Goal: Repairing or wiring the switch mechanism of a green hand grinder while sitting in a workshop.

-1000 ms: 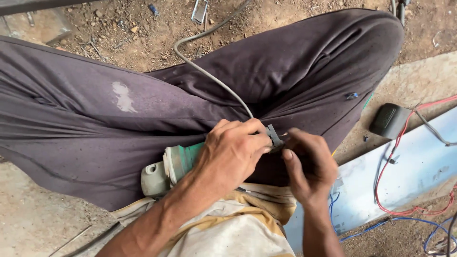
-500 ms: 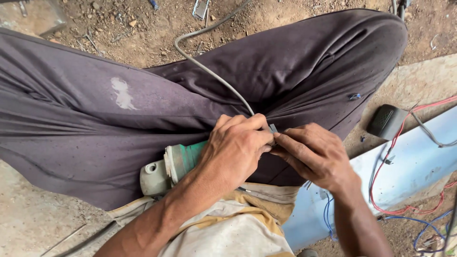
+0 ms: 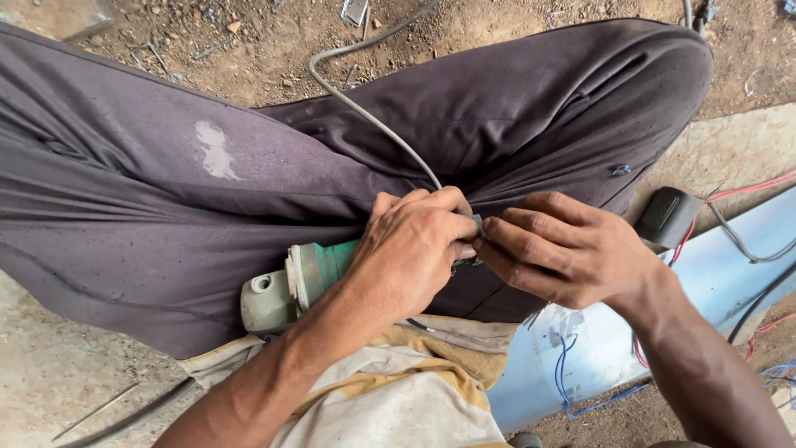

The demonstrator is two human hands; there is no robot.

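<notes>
Bare dirt ground (image 3: 249, 50) strewn with debris is seen beyond dark trousers (image 3: 166, 207). A green angle grinder (image 3: 307, 274) is laid across the lap, lengthwise left-right, head leftward, gripped by the left hand (image 3: 414, 249). Its cable end (image 3: 477, 228) is pinched by the right hand (image 3: 564, 249) fingers.

Single view only; no second view is available for overlap. The head-worn camera is looking steeply down from the person's own eye level into the lap, facing forward and downward along the body. It is sitting close: the left hand (image 3: 414, 249) and right hand (image 3: 564, 249) are filling the centre of the frame, with the dark trousers (image 3: 166, 207) spanning the width. The dirt ground (image 3: 514, 33) is showing only along the top edge.
</notes>
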